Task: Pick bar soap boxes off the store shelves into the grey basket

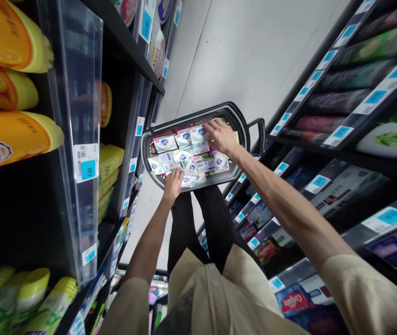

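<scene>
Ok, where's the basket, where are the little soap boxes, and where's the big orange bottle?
basket (240,122): head view, on its dark far rim.
soap boxes (184,158): head view, on a white box mid-pile inside the basket.
orange bottle (10,135): head view, on its side, left shelf.

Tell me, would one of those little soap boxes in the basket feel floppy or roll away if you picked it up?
Probably not. The soap boxes look flat-sided and boxy, so one would likely stay stiff and not roll. They are small beside the right hand, so probably light enough for one hand. Piled loosely in the basket, the neighbours might slide when the left hand pulls one out.
</scene>
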A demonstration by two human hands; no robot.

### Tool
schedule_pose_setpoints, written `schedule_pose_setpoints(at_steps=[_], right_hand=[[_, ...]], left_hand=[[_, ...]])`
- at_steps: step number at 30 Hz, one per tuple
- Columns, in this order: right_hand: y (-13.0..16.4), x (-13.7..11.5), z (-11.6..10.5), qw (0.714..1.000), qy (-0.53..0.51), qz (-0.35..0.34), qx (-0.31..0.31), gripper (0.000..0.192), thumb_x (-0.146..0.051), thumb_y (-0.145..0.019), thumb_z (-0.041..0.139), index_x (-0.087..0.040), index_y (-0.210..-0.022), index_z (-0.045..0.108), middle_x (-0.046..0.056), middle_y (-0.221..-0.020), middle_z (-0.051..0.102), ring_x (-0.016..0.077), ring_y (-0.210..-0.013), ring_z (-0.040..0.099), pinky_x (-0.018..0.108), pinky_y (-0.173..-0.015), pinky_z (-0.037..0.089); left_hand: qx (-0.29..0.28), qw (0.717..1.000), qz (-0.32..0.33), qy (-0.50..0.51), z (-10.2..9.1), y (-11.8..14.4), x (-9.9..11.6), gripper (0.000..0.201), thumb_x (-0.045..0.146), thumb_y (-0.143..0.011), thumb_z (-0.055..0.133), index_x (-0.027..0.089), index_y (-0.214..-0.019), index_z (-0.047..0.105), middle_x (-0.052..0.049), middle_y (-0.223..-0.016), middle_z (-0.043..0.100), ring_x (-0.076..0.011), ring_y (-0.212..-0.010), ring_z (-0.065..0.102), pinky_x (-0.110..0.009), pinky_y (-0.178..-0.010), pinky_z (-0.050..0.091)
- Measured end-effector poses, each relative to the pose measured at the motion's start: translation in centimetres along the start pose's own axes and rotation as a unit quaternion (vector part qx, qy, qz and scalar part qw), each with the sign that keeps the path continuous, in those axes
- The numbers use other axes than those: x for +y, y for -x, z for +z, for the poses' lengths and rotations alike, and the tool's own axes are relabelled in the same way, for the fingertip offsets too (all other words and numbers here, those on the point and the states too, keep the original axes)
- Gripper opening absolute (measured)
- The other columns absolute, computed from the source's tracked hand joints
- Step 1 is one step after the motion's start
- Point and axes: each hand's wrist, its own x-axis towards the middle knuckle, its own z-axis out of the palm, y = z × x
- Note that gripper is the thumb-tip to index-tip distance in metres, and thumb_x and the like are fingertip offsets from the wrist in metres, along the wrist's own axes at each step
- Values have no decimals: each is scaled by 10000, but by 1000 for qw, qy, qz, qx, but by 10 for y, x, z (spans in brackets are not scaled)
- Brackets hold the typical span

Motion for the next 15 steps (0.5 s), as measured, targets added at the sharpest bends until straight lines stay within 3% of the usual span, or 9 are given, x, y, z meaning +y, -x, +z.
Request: schedule_pose_setpoints(at_steps=[4, 8, 12, 15], right_hand=[[-15, 30, -6, 998, 51, 26, -20, 563, -204, -897, 619, -65, -1439, 553, 254, -1423, 611, 405, -1279, 509, 537, -1020, 456], [-27, 18, 3, 996, 90, 6, -11, 369, -153, -998, 455, -72, -1331, 594, 250, -1360, 629, 371, -1266, 524, 528, -1030, 414], [-23, 6, 13, 993, 113, -37, -18, 444, -86, -1035, 314, -48, -1378, 595, 261, -1380, 651, 365, -1242, 536, 536, -1042, 395], [-17, 7, 16, 994, 106, 0, -18, 463, -66, -988, 381, -32, -1405, 582, 265, -1313, 683, 371, -1206, 555, 555, -1061, 377]], left_hand=[[-10, 997, -2, 79, 3, 0, -5, 683, -131, -773, 502, 125, -1403, 567, -226, -1566, 554, -363, -1555, 432, -482, -1138, 528], [5, 985, -19, 169, 1, -2, -9, 658, -132, -732, 560, 144, -1327, 611, -205, -1485, 608, -382, -1520, 471, -510, -1122, 563], [39, 976, -30, 213, -5, -2, -13, 621, -64, -711, 740, 152, -1282, 627, -166, -1360, 668, -356, -1373, 608, -493, -1150, 560], [80, 958, -63, 267, -9, 9, -9, 669, 89, -699, 888, 187, -1299, 607, -110, -1283, 699, -309, -1211, 705, -452, -1067, 613]])
